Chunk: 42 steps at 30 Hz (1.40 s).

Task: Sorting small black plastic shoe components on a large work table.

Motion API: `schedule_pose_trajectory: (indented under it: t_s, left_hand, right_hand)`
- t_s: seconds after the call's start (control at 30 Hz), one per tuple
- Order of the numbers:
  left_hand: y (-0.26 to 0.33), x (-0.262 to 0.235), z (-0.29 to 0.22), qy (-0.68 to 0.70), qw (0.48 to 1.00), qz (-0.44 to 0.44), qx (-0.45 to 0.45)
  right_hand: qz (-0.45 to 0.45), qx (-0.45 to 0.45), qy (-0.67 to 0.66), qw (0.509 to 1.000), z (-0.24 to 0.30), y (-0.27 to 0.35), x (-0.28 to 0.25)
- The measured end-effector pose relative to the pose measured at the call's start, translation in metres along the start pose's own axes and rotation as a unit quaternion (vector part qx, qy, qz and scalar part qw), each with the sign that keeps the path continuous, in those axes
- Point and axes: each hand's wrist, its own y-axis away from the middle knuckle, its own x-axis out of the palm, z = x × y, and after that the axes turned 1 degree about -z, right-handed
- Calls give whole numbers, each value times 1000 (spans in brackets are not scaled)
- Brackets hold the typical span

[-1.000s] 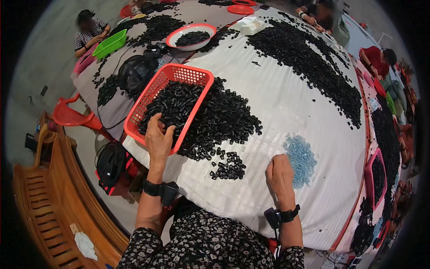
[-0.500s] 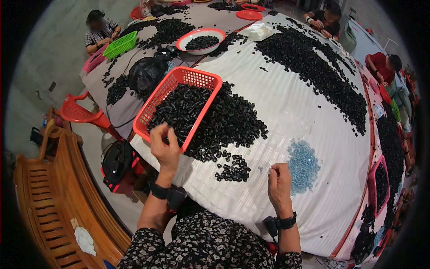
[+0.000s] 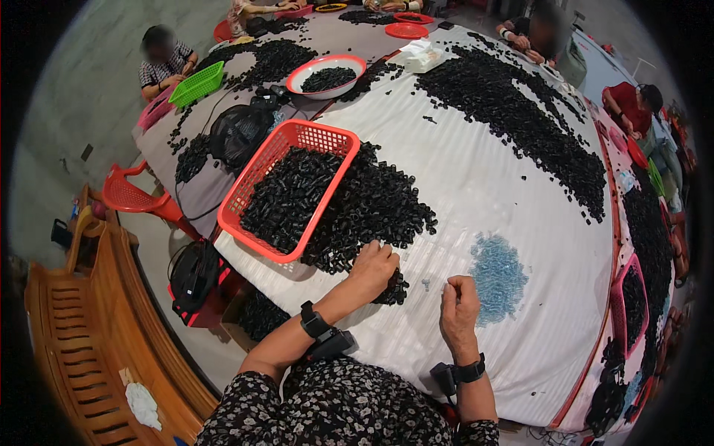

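Note:
My left hand [image 3: 374, 271] is down on the small cluster of short black plastic pieces [image 3: 393, 291] at the near edge of the big black heap [image 3: 387, 201]. Its fingers are curled, and whatever they grip is hidden. To its right, my right hand [image 3: 460, 306] hovers over the white cloth with fingers bent in and thumb pressed to them; anything inside is too small to make out. Beside that hand lies a pile of small clear-blue pieces [image 3: 498, 279]. One loose clear piece [image 3: 425, 284] rests between my hands. A red plastic basket [image 3: 232, 223] full of black pieces stands left of the heap.
A red-rimmed white basin [image 3: 292, 83], a green basket [image 3: 195, 85] and a black mesh fan-like object [image 3: 239, 136] stand farther off. A long black heap [image 3: 520, 111] spreads across the far cloth. Other people sit around the table. A wooden bench [image 3: 82, 342] is at the left.
My left hand has left the red basket's near rim and come right, down to the small cluster of black pieces. My right hand stays nearly in place, fingers still closed.

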Motion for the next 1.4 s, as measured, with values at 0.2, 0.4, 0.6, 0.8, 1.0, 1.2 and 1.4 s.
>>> schedule_pose_trajectory:
  t_s: [0.2, 0.4, 0.6, 0.8, 1.0, 1.2, 1.4]
  left_hand:
    - [-4, 1, -2, -26, 999, 35, -2]
    - [-1, 4, 4, 22, 999, 21, -42]
    - [5, 4, 2, 9, 999, -10, -41]
    - [3, -33, -12, 257, 954, -103, -120]
    - [22, -47, -16, 592, 770, -20, -238]
    - [35, -56, -26, 671, 713, 31, -200]
    - [40, -50, -30, 686, 699, 38, -199]
  right_hand:
    - [-18, -50, 7, 999, 4, -1, 0]
    - [-17, -68, -12, 997, 1, 0, 0]
    - [-6, -66, -16, 998, 6, 0, 1]
    - [-14, -27, -108, 994, -2, 3, 8]
    - [57, 96, -276, 955, 38, 3, 2]
    - [129, 103, -360, 918, 74, -4, 1]
    - [138, 115, -389, 903, 80, -2, 9]
